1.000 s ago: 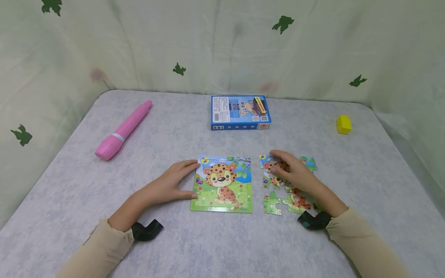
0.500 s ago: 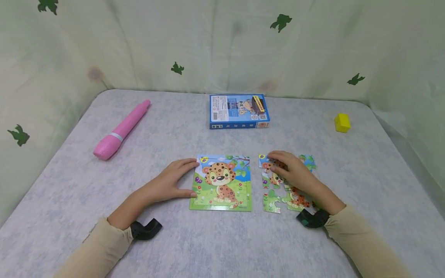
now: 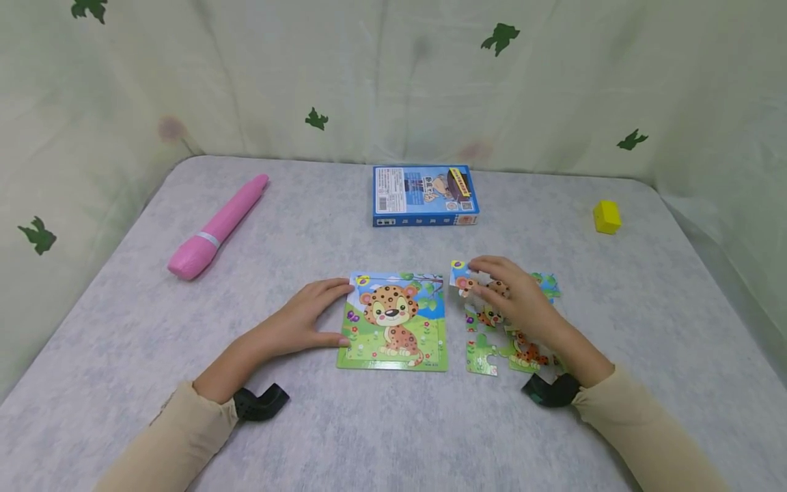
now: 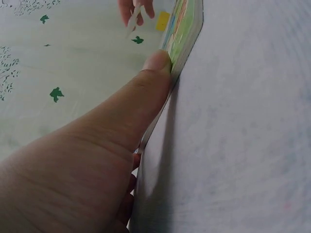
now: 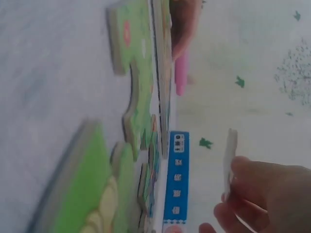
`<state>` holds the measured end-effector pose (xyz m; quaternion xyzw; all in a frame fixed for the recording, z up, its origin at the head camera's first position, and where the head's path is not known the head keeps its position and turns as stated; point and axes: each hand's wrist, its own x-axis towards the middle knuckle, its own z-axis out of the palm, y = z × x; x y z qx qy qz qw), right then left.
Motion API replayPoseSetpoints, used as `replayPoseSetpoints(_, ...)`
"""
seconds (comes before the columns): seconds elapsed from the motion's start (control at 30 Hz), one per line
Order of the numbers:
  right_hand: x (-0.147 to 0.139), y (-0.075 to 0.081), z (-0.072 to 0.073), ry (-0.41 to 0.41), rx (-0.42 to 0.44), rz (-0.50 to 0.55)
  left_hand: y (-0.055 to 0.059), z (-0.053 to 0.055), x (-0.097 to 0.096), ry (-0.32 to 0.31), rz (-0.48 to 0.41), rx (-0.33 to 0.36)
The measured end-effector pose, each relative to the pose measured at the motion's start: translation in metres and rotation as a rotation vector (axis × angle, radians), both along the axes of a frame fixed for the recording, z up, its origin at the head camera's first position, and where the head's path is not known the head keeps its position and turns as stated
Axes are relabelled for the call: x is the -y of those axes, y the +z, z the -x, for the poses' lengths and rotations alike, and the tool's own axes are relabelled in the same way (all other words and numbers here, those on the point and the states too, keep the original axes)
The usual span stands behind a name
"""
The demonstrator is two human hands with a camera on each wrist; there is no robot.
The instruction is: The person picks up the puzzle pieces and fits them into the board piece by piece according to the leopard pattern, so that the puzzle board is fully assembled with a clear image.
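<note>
In the head view my right hand [image 3: 516, 290] pinches a jigsaw puzzle piece [image 3: 460, 274] by its right side. The piece shows a yellow butterfly and a leopard's ear. In the right wrist view the same puzzle piece [image 5: 230, 160] is edge-on, raised off the table between thumb and fingers. Below that hand lie several loose puzzle pieces [image 3: 481, 354], some hidden under the palm. My left hand [image 3: 304, 321] rests at the left edge of the square puzzle board [image 3: 393, 367], which carries a leopard picture. In the left wrist view the thumb [image 4: 158, 60] presses on the board's rim.
A blue box [image 3: 424, 196] lies at the back of the grey table, behind the puzzle board. A pink microphone-shaped object [image 3: 218, 227] lies at the far left, and a yellow block [image 3: 607, 216] sits at the back right. A curtain [image 3: 246, 82] stands behind the table.
My right hand has lifted the butterfly puzzle piece off the table, up and slightly left. The left hand and the puzzle board have stayed in place.
</note>
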<state>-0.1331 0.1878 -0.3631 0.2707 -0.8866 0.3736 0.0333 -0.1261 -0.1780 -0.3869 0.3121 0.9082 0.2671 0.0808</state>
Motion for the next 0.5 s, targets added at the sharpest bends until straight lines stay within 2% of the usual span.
replayPoseSetpoints(0.17, 0.026, 0.014, -0.007, 0.079, -0.09, 0.013, 0.001, 0.0, -0.001, 0.004, 0.004, 0.002)
replayPoseSetpoints(0.27, 0.046, 0.016, -0.009, 0.122, -0.11, 0.015, 0.002, 0.0, -0.001, 0.001, 0.003, 0.005)
replayPoseSetpoints(0.37, 0.066, 0.014, -0.008, 0.148, -0.067, 0.0, 0.002, 0.0, -0.001, -0.004, 0.001, 0.007)
replayPoseSetpoints(0.5, 0.087, 0.002, -0.005, 0.159, 0.017, -0.069, 0.0, 0.0, 0.0, -0.008, -0.005, 0.006)
